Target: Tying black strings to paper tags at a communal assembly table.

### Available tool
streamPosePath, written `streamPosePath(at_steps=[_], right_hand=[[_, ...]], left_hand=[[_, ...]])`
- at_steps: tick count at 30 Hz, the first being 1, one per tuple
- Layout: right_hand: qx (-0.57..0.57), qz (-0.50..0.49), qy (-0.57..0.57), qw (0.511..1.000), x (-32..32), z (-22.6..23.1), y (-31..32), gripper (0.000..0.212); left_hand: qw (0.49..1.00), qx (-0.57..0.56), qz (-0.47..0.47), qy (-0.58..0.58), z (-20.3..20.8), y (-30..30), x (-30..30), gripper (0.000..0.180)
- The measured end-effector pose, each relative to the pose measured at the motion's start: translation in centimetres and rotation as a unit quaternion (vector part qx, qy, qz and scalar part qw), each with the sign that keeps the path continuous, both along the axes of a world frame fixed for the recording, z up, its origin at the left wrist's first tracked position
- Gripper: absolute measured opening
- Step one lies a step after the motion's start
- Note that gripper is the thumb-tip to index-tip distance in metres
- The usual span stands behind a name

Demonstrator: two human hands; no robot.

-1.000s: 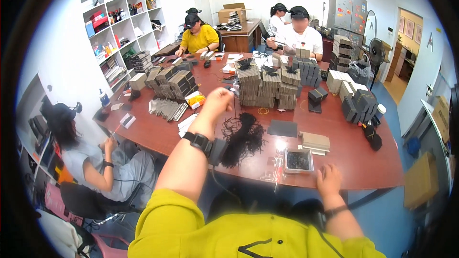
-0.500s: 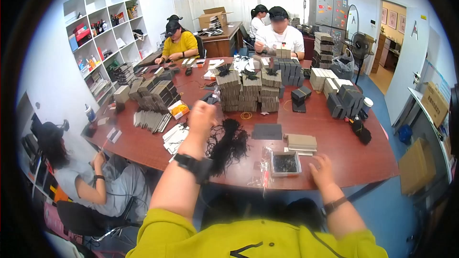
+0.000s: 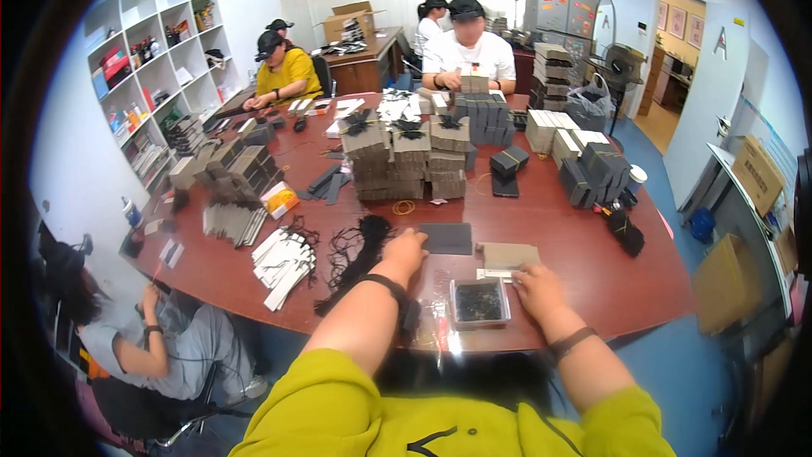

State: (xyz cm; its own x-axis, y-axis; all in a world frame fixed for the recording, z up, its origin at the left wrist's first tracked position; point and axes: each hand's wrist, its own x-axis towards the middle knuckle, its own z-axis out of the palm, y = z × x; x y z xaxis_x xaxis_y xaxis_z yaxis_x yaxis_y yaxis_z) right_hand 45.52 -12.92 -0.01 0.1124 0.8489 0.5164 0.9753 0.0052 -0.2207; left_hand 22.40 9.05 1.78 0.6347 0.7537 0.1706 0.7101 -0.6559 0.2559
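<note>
The hands are apart: the left hand [image 3: 406, 255] is at the left end of the dark grey card [image 3: 448, 239], frame centre; the right hand [image 3: 538, 289] is at the brown card stack [image 3: 507, 254], right of it. Neither grip can be determined. Loose black cords [image 3: 353, 261], left of centre, appear unsorted; stacked grey cards [image 3: 409, 163], upper centre, look already gathered.

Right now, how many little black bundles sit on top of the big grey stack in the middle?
3: a left black bundle, a middle black bundle and a right black bundle, all atop the grey stack. More may be hidden behind.
</note>
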Motion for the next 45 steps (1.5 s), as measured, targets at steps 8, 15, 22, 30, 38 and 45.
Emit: streamPosePath(at_steps=[8, 15, 22, 30, 38, 45], right_hand=[[-0.044, -0.009, -0.003, 0.999, 0.4, 0.2, 0.5, 0.020], [-0.135, -0.035, -0.091, 0.986, -0.5, 1.1, 1.0, 0.018], [-0.096, -0.019, -0.135, 0.986, 0.1, 0.6, 1.9, 0.019], [-0.020, -0.012, -0.122, 0.992, 1.4, 1.7, 2.8, 0.023], [-0.013, 0.075, -0.003, 0.997, 0.7, -0.1, 1.5, 0.019], [-0.143, -0.016, -0.194, 0.970, -0.2, 0.2, 2.3, 0.016]], left_hand=[[0.992, 0.106, -0.042, 0.062, -1.2, 0.0, -0.3, 0.024], [0.985, 0.141, -0.043, 0.093, -2.1, -0.2, -0.4, 0.021], [0.991, 0.045, -0.031, -0.120, 0.0, -0.7, -1.1, 0.011], [0.921, -0.138, 0.043, -0.363, 3.5, -5.7, -4.5, 0.011], [0.865, -0.288, 0.053, -0.408, 5.7, -10.7, -10.9, 0.009], [0.881, -0.252, 0.023, -0.399, 2.3, -12.9, -13.9, 0.007]])
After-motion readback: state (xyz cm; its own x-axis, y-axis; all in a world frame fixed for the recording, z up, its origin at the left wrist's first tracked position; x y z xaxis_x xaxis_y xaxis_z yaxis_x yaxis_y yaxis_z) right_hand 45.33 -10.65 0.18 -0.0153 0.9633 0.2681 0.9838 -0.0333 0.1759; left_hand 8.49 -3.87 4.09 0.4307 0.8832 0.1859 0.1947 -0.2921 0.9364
